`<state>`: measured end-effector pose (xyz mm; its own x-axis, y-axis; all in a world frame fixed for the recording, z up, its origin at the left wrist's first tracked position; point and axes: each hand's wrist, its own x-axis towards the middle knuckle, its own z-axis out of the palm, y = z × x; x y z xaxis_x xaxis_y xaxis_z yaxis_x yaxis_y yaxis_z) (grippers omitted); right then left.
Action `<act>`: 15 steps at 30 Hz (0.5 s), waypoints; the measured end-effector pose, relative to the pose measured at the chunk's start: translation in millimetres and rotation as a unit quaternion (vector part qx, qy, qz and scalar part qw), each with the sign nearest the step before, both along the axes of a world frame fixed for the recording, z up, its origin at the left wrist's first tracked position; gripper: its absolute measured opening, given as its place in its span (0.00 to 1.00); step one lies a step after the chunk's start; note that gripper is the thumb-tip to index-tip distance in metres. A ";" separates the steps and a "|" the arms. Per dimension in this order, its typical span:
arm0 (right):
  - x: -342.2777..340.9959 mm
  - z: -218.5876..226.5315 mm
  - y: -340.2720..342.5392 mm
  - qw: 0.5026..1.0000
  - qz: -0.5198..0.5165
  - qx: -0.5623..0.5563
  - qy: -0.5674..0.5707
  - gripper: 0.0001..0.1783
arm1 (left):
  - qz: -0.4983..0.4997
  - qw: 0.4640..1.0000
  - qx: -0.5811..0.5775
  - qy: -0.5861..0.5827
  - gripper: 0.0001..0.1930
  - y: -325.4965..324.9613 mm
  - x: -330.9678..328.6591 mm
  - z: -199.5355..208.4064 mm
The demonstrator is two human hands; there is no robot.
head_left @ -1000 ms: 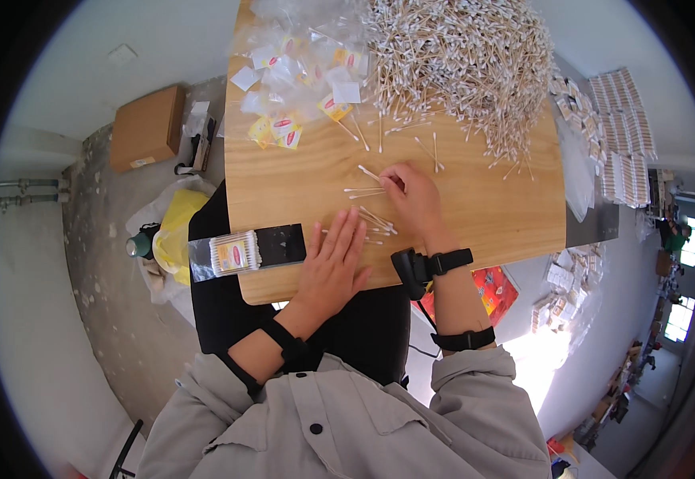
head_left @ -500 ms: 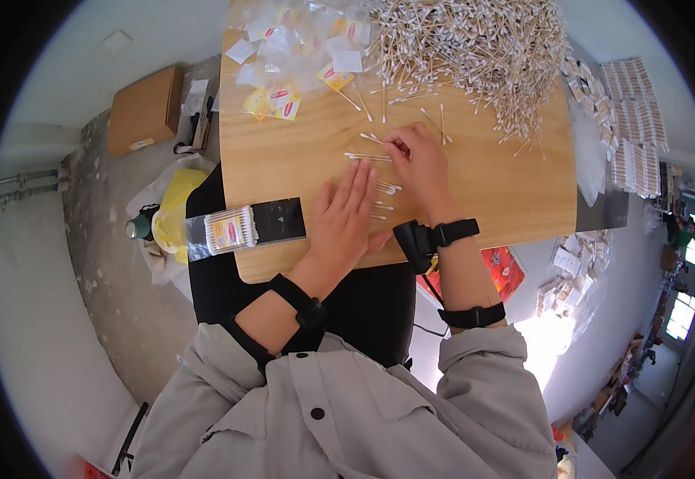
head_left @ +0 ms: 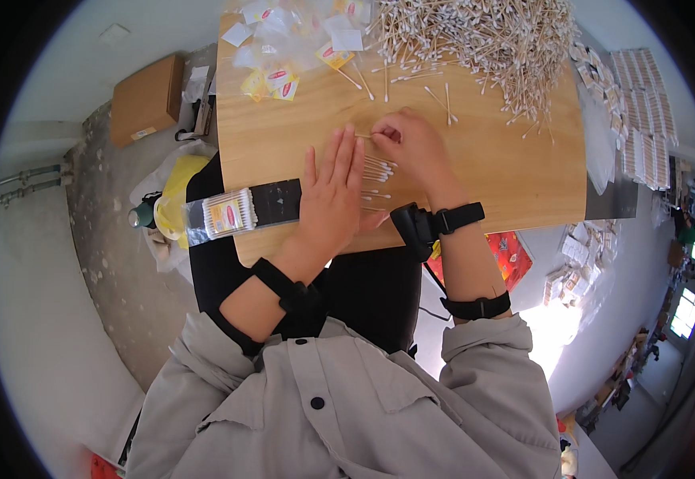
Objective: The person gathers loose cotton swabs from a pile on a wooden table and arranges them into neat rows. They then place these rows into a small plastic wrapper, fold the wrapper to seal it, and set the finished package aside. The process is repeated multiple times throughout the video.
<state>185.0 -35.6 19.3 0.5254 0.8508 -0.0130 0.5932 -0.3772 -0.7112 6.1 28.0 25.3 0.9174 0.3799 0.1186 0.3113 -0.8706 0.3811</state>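
My left hand (head_left: 331, 191) lies flat on the wooden table (head_left: 507, 184), its fingers stretched out and pointing away from me. Beside and partly under those fingers is a row of cotton swabs (head_left: 378, 169); their left ends are hidden by the hand. Just past the row, my right hand (head_left: 413, 148) pinches a single cotton swab (head_left: 365, 136) between thumb and fingertips, close to the left fingertips. Left of my left hand, a clear pack of cotton swabs (head_left: 228, 214) with a yellow label rests on a black strip (head_left: 277, 203) at the table's edge.
A large heap of loose cotton swabs (head_left: 475, 40) covers the far right of the table, with a few strays (head_left: 448, 104) nearer. Clear bags (head_left: 280, 33) and yellow cards (head_left: 335, 56) lie at the far left. Stacked packs (head_left: 647, 120) stand beyond the right edge; a cardboard box (head_left: 146, 97) sits at left.
My left hand has slid away from me and slightly left along the swabs. My right hand has moved a little left and away, with its pinched swab now by the left fingertips.
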 end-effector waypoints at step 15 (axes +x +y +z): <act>-69.0 -27.7 -41.7 0.882 -0.264 0.310 0.238 0.27 | -0.104 0.993 -0.053 0.024 0.60 12.8 -27.3 -0.1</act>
<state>116.0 -77.2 -8.4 0.9112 0.4098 0.0428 0.0303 0.0371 -0.9989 -21.2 40.7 25.3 0.9807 0.1905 0.0431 0.1493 -0.8736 0.4631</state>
